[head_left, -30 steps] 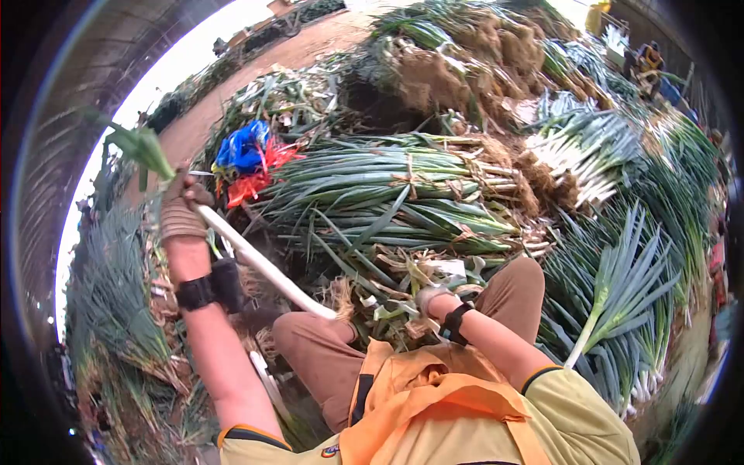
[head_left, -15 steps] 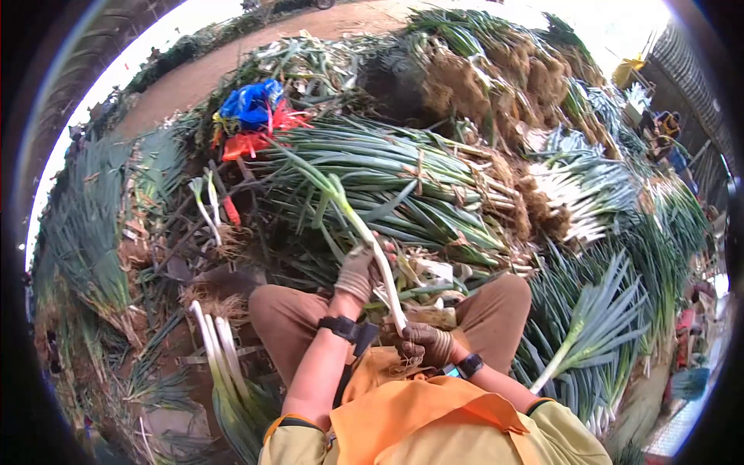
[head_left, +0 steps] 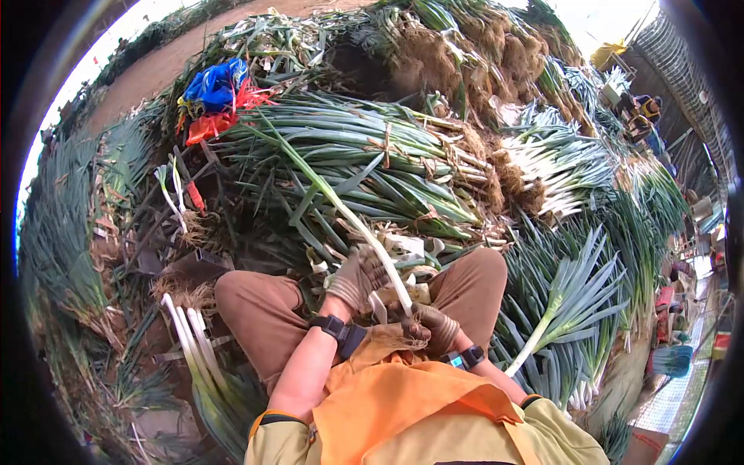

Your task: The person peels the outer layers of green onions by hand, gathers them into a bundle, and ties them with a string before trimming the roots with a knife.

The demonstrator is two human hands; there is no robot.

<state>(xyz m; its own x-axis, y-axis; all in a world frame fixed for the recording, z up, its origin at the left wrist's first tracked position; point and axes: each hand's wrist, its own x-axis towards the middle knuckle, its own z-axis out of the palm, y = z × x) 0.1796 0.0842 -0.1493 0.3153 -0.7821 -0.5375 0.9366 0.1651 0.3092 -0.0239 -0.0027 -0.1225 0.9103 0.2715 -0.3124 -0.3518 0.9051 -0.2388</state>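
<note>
A long leek (head_left: pixel 349 213) slants across my lap, its green top up and left and its white base low and right. My right hand (head_left: pixel 435 327), in a soiled glove, is closed round the root end. My gloved left hand (head_left: pixel 356 280) is curled against the white shank from the left, its fingertips partly hidden by the stalk. A pale strip (head_left: pixel 377 307) hangs just below my left hand. Loose leaves and peelings (head_left: pixel 407 246) lie in front, between my knees.
Tied leeks (head_left: pixel 349 155) lie ahead, below a root-heavy pile (head_left: pixel 496 58). White-stemmed leeks (head_left: pixel 558 174) and a single leek (head_left: pixel 554 314) are to the right. More leeks (head_left: pixel 198 341) lie left. Blue and red plastic (head_left: pixel 217 85) sits at upper left. Another person (head_left: pixel 643 112) is far right.
The view has shifted, so the surroundings appear further left. The leek's leafy top looks thinner and straighter, and a pale strip now shows beneath my left hand. My right hand stays at the root end.
</note>
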